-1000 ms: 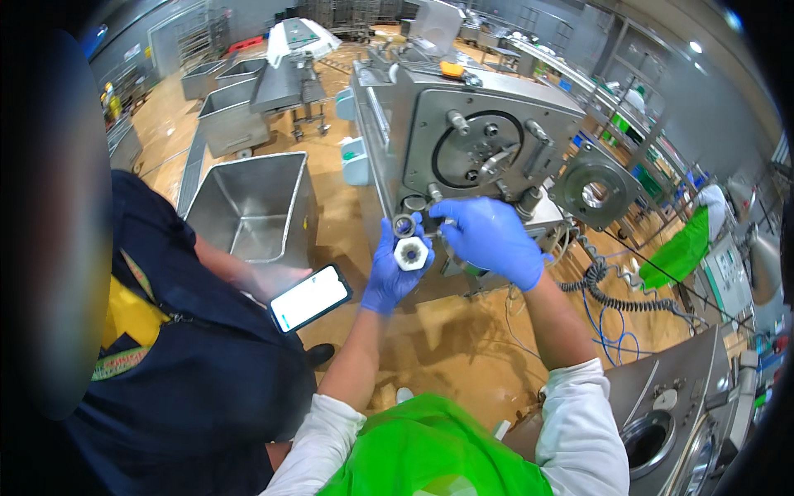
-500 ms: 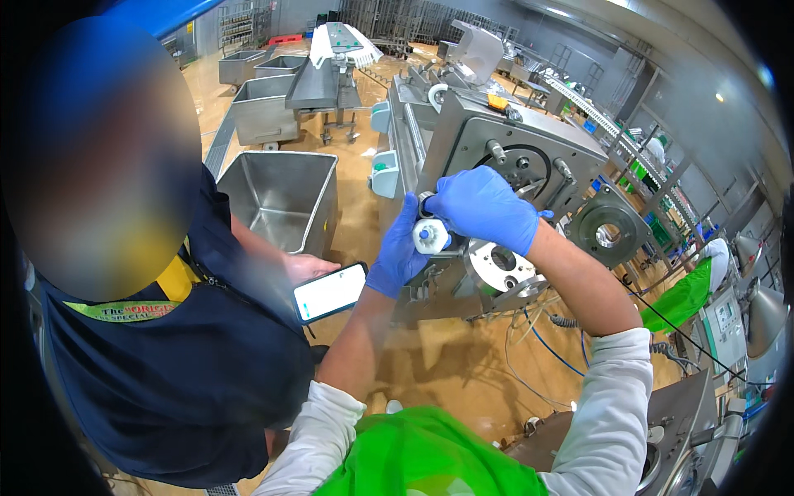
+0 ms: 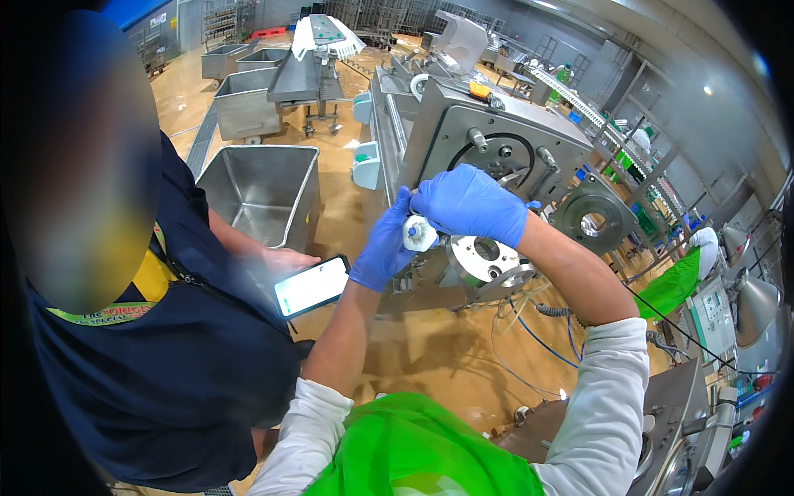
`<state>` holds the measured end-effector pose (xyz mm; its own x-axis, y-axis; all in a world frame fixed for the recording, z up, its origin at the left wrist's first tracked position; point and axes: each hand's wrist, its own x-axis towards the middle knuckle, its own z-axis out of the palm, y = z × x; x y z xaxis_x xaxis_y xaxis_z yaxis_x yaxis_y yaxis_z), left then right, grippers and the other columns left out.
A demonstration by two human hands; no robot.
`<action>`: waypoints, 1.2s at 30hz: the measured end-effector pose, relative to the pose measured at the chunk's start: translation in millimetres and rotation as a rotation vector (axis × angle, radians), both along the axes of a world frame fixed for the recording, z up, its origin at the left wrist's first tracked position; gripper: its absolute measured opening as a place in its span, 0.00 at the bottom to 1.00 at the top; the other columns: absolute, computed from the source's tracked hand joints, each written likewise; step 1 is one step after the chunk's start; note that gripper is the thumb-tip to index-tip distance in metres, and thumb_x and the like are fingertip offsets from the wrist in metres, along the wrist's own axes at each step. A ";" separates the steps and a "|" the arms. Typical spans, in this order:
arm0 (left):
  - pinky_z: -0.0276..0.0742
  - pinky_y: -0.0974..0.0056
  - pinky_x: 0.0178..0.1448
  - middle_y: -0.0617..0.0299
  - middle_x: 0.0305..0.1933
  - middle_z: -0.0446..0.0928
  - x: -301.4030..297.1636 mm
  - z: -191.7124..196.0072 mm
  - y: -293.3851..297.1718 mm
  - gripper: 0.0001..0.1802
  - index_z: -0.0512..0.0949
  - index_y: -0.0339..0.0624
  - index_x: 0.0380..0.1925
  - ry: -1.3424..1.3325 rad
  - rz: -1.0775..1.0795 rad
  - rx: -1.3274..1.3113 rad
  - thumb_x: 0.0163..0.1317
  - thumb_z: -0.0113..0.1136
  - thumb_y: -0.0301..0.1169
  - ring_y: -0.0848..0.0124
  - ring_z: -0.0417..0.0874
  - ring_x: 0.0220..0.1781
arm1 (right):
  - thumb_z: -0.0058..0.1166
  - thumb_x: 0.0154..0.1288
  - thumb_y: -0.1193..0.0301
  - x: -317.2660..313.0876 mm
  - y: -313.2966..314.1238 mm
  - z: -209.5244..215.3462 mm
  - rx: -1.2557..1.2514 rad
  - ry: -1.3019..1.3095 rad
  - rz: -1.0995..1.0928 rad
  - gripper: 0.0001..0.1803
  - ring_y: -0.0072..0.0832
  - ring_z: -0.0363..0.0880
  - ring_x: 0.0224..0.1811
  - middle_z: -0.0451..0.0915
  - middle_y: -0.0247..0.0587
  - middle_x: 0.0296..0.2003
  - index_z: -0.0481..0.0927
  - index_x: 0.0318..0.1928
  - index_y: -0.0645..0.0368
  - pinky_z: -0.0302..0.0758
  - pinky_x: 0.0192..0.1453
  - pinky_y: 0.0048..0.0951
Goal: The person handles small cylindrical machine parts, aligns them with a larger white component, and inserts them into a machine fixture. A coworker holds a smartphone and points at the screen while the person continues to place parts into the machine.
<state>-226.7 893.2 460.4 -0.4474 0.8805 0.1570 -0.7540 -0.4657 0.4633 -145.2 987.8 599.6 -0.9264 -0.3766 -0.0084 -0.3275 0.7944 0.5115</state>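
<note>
My left hand (image 3: 383, 250), in a blue glove, is wrapped round a white plastic part (image 3: 420, 235) with a hexagonal end and a blue spot at its centre. Close against it is my right hand (image 3: 471, 202), gloved too, its fingers curled at the part's far end. What the right fingers pinch is hidden behind them. Both hands are in front of a steel machine (image 3: 528, 136) with studs and a round recess on its face. Just beyond my right wrist, lower down, is a bright round metal flange (image 3: 480, 263) with holes.
On the left a person in dark clothing (image 3: 165, 355) holds a phone (image 3: 313, 287) near my left forearm. A steel tub (image 3: 302, 194) stands behind that person's hand. A square plate with a round hole (image 3: 571, 219) is at the machine's right. Cables (image 3: 542, 335) hang over the floor.
The view has shifted slightly, so the surroundings sit further left and higher. Both hands remain together at the white part; a ring seen between them before is now mostly covered by my right fingers.
</note>
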 end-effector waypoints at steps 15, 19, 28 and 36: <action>0.84 0.67 0.33 0.63 0.35 0.80 6.3 10.4 10.9 0.22 0.75 0.44 0.43 0.211 0.001 -0.268 0.69 0.47 0.51 0.73 0.84 0.32 | 0.53 0.55 0.69 14.7 24.1 2.5 0.123 0.071 0.204 0.03 0.33 0.79 0.25 0.73 0.35 0.20 0.75 0.28 0.53 0.74 0.20 0.35; 0.85 0.65 0.35 0.62 0.36 0.80 14.0 18.0 12.8 0.23 0.74 0.44 0.47 0.116 -0.028 -0.217 0.71 0.43 0.51 0.71 0.84 0.33 | 0.54 0.55 0.69 16.5 34.5 -10.7 0.058 0.131 0.163 0.04 0.34 0.78 0.24 0.72 0.36 0.20 0.72 0.28 0.53 0.75 0.23 0.36; 0.82 0.63 0.39 0.63 0.37 0.78 15.7 -13.0 27.7 0.25 0.74 0.45 0.46 -0.012 -0.141 -0.055 0.70 0.42 0.54 0.71 0.81 0.36 | 0.53 0.60 0.69 35.7 62.6 -15.2 -0.460 0.469 -0.010 0.05 0.41 0.79 0.28 0.76 0.42 0.25 0.75 0.34 0.56 0.76 0.32 0.39; 0.80 0.63 0.47 0.62 0.43 0.78 28.1 -9.1 35.2 0.20 0.74 0.43 0.49 0.003 -0.012 0.027 0.72 0.47 0.47 0.71 0.81 0.44 | 0.59 0.60 0.57 44.1 38.3 -58.1 -0.615 0.468 -0.324 0.14 0.42 0.80 0.29 0.79 0.43 0.25 0.80 0.31 0.55 0.75 0.33 0.38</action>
<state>-198.6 928.4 451.3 -0.4365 0.8811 0.1820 -0.7581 -0.4691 0.4530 -101.1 1026.1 541.5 -0.8465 0.0974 0.5234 0.1035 0.9945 -0.0177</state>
